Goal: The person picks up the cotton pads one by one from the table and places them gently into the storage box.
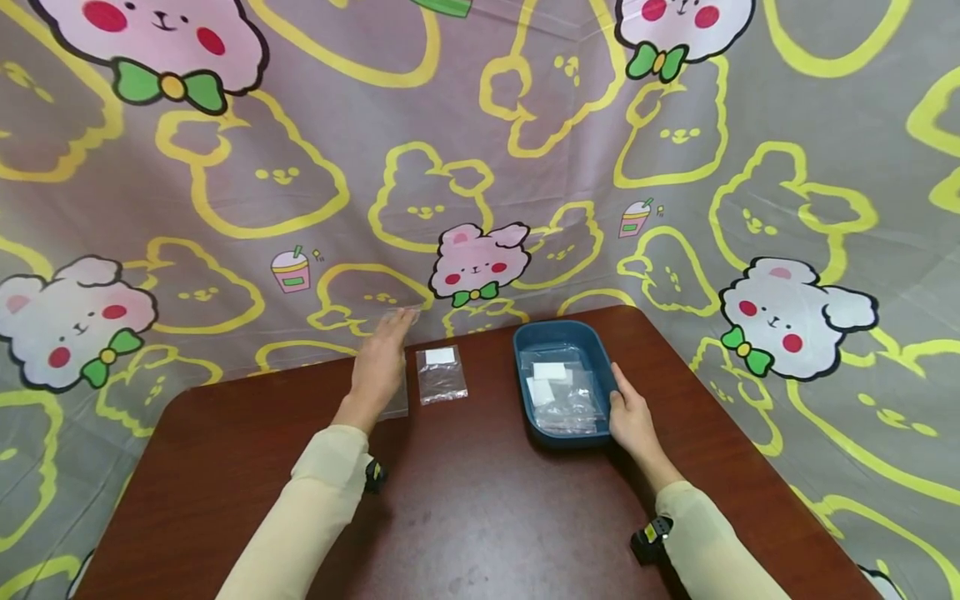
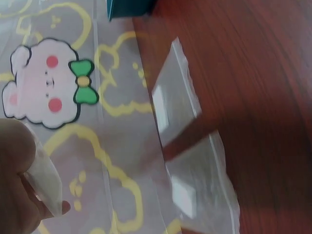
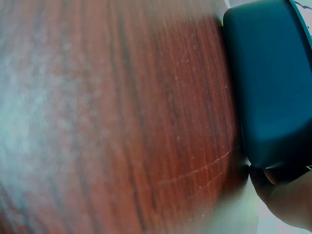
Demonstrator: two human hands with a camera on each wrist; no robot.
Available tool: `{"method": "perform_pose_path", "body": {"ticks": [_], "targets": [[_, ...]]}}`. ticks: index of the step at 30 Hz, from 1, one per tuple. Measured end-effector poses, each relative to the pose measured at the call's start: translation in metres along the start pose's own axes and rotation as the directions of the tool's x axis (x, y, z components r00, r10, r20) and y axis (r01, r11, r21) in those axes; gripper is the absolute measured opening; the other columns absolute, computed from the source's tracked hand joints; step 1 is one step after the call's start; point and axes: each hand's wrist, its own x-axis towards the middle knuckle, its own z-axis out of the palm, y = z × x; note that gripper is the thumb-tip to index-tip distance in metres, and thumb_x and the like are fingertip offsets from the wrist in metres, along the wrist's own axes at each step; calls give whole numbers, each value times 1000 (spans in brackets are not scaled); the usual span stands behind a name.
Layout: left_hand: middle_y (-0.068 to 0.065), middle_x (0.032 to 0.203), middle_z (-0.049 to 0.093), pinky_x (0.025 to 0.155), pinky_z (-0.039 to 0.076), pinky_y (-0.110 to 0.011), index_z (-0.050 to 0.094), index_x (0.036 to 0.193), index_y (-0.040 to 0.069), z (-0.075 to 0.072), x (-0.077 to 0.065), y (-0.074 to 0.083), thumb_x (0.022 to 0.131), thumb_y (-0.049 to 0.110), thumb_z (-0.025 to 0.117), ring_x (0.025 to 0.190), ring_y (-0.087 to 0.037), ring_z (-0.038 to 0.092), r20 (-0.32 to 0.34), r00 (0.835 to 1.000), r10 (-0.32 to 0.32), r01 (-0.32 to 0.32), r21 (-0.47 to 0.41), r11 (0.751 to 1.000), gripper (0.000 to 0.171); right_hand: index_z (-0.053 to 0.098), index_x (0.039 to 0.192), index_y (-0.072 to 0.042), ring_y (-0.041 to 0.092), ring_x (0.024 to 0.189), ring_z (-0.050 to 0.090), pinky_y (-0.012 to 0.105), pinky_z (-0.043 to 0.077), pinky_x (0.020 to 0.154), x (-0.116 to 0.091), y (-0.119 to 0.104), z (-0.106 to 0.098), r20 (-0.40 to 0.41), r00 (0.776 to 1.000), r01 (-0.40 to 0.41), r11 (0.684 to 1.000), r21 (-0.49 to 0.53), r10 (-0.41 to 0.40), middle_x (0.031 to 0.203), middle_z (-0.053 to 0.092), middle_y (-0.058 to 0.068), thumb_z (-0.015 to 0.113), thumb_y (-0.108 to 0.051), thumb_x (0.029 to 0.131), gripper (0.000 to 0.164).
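My left hand (image 1: 378,362) is raised over the table's back edge and pinches a clear plastic bag (image 2: 46,183) by its fingertips. Beneath it lies another clear bag (image 1: 396,404), partly covered by the hand in the head view. A flat zip bag with a white label (image 1: 441,379) rests just to the right. My right hand (image 1: 633,417) holds the right side of a blue plastic bin (image 1: 531,421). Inside the bin lie clear bags with white labels (image 1: 566,404), overlapping. In the right wrist view, thumb and fingers meet the bin's wall (image 3: 273,92).
The brown wooden table (image 1: 465,500) ends at a patterned cloth backdrop (image 1: 360,208) along the back and right. The bin stands near the table's back right corner. Both wrists carry small black cameras.
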Motion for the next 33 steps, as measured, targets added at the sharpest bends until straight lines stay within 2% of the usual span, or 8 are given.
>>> {"method": "perform_pose_path", "body": {"ticks": [4, 7, 10, 14, 21, 29, 33], "targets": [[-16, 148, 51, 103, 45, -55, 54, 145, 6, 8, 7, 16, 85, -16, 54, 133, -44, 48, 14, 999, 30, -30, -2, 1000, 64, 31, 158, -9, 32, 146, 30, 51, 24, 119, 0, 1, -1, 2, 1000, 2, 1000, -3, -2, 159, 32, 17, 36, -1, 105, 54], [-15, 150, 49, 102, 45, -58, 52, 147, 8, 13, 12, 29, 88, -15, 52, 135, -42, 47, 45, 999, 29, -29, 7, 1000, 63, 31, 158, -10, 32, 146, 29, 51, 24, 119, 1, 1, -1, 4, 1000, 4, 1000, -2, -4, 160, 31, 17, 36, -1, 106, 54], [-12, 153, 45, 104, 42, -62, 49, 149, 10, 19, 16, 41, 92, -14, 49, 137, -41, 44, 91, 996, 16, -18, 21, 1000, 63, 31, 158, -9, 31, 141, 35, 51, 26, 118, 3, 1, -1, 5, 1000, 10, 1000, 4, -10, 160, 32, 17, 36, -2, 106, 54], [-10, 155, 42, 105, 40, -63, 47, 151, 11, 26, 19, 57, 92, -11, 52, 140, -38, 42, 124, 992, 30, -34, 28, 999, 63, 30, 158, -9, 30, 134, 39, 50, 27, 116, 3, 1, -1, 8, 1000, 6, 1000, 5, -6, 160, 31, 16, 35, -1, 106, 54], [-9, 153, 47, 105, 43, -59, 47, 151, 13, 40, 26, 84, 99, -4, 53, 139, -35, 44, 136, 988, 77, -83, 40, 996, 55, 30, 159, -11, 31, 144, 31, 51, 24, 119, 2, 1, -1, 10, 1000, -16, 1000, -8, 16, 160, 31, 16, 36, -3, 106, 54], [-8, 154, 46, 103, 45, -59, 47, 152, 16, 62, 30, 119, 99, -1, 57, 140, -34, 43, 165, 978, 124, -128, 14, 992, 56, 29, 159, -11, 33, 148, 26, 51, 22, 120, 3, 2, -1, 19, 1000, -24, 1000, -18, 25, 161, 30, 16, 36, -3, 106, 54], [-5, 155, 44, 105, 43, -57, 45, 153, 17, 69, 33, 138, 100, 2, 57, 142, -32, 40, 209, 969, 134, -139, 10, 990, 56, 30, 159, -10, 33, 148, 27, 51, 22, 120, 3, 2, 0, 12, 1000, -20, 1000, -17, 21, 160, 31, 16, 36, -3, 106, 54]]}}
